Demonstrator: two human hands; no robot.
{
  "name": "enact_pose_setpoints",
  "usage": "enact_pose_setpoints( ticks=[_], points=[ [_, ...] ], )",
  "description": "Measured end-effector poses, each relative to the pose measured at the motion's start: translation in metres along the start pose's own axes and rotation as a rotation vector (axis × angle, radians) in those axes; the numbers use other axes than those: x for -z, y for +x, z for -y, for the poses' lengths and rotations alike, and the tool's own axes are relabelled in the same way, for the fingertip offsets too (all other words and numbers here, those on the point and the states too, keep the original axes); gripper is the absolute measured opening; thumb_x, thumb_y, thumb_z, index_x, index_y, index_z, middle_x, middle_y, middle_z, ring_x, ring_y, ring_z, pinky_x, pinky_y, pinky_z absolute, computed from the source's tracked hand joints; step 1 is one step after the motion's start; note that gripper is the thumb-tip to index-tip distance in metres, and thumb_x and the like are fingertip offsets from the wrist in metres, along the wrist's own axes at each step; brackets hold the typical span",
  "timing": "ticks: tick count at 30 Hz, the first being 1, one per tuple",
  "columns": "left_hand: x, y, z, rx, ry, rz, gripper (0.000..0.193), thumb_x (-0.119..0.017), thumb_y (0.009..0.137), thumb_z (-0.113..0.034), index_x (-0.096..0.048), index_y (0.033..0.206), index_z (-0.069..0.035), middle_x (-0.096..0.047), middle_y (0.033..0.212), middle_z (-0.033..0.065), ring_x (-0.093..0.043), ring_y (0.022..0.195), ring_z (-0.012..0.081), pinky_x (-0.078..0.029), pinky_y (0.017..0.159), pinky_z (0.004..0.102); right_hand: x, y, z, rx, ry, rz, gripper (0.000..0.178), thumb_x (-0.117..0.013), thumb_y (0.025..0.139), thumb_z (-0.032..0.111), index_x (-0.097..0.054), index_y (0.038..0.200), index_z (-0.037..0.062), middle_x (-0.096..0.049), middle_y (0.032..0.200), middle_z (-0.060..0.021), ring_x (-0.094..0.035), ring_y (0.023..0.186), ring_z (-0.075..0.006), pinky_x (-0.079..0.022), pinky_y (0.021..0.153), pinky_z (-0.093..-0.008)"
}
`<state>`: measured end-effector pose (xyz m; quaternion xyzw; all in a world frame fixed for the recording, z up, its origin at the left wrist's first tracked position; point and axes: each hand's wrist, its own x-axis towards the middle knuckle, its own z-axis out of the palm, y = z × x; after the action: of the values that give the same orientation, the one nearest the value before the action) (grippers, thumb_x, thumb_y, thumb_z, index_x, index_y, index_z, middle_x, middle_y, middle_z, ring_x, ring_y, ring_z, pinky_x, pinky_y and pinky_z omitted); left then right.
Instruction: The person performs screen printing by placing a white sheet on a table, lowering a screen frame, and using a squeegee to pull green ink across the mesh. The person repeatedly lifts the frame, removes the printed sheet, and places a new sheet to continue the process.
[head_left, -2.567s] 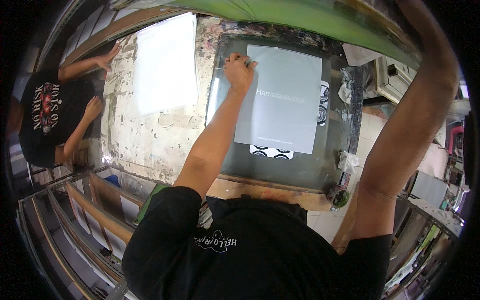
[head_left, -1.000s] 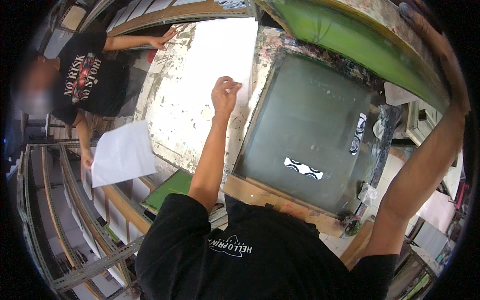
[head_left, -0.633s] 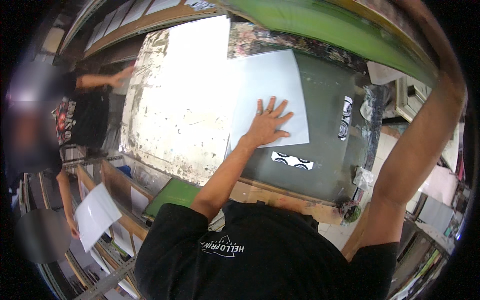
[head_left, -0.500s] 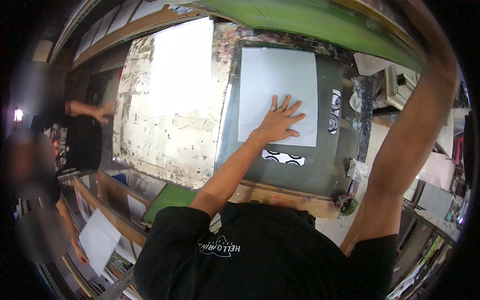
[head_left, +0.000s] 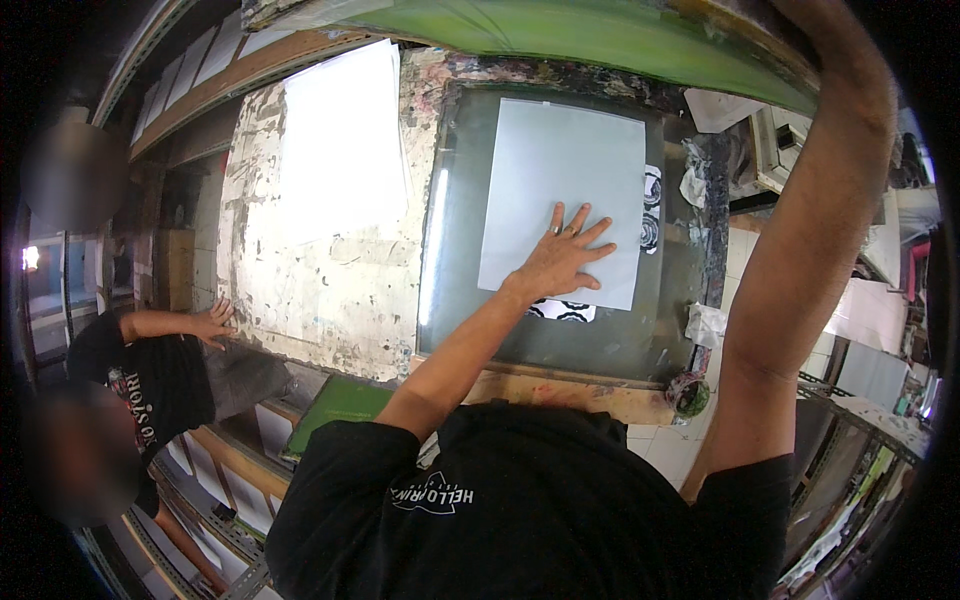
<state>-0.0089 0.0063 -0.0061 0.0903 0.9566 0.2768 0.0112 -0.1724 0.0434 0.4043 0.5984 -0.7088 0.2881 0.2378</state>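
Left grip point(head_left: 568, 262) released, flat on sheet point(head_left: 565, 155); right grip point(head_left: 815, 18) unclear. Sheet probably light, creasable; take by edge.

The person wears a black T-shirt point(head_left: 560, 500) of matte cloth, loose in cut, with soft creases across the front. A small white print point(head_left: 435, 496) sits toward the wearer's left side – lettering joined to a thin, angular outline. The left sleeve point(head_left: 350, 475) and right sleeve point(head_left: 748, 505) are short, the same black as the body of the shirt, and leave both forearms point(head_left: 465, 350) bare. The left hand point(head_left: 560, 262) is ungloved, and a ring point(head_left: 569, 231) shows on one finger – too small for its detail to be clear.
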Motion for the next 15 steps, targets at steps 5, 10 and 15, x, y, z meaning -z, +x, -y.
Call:
enact_pose_setpoints(
  ticks=[5,10,15],
  points=[
    [-0.003,-0.005,-0.003,-0.005,-0.024,-0.001,0.073,-0.079,0.077,-0.048,-0.059,0.142,-0.023,-0.030,0.165,0.0066,-0.013,0.155,0.0382,0.000,0.123,0.0669,0.011,0.005,0.013,-0.122,0.086,0.148,0.049,-0.081,0.083,0.047,-0.079,0.094,-0.0009,-0.073,0.076,-0.0140,-0.066,0.062,-0.0182,-0.052,0.063,-0.0294],
    [-0.003,-0.008,-0.005,-0.005,0.033,0.010,0.081,-0.074,0.078,-0.057,-0.052,0.149,-0.025,-0.025,0.167,0.0068,-0.010,0.156,0.0386,0.001,0.123,0.0661,0.013,0.025,-0.036,-0.292,0.286,0.308,0.046,-0.081,0.084,0.044,-0.079,0.095,0.0001,-0.074,0.076,-0.0128,-0.065,0.063,-0.0178,-0.051,0.062,-0.0304],
    [0.041,-0.014,-0.022,0.024,0.007,-0.378,0.097,-0.077,0.075,-0.060,-0.043,0.154,-0.017,-0.029,0.165,0.0121,-0.014,0.154,0.0410,-0.001,0.123,0.0640,-0.004,-0.023,-0.018,-0.014,-0.249,0.228,0.037,-0.080,0.084,0.031,-0.075,0.111,0.0062,-0.074,0.090,-0.0142,-0.069,0.077,-0.0221,-0.054,0.072,-0.0327]
  ],
)
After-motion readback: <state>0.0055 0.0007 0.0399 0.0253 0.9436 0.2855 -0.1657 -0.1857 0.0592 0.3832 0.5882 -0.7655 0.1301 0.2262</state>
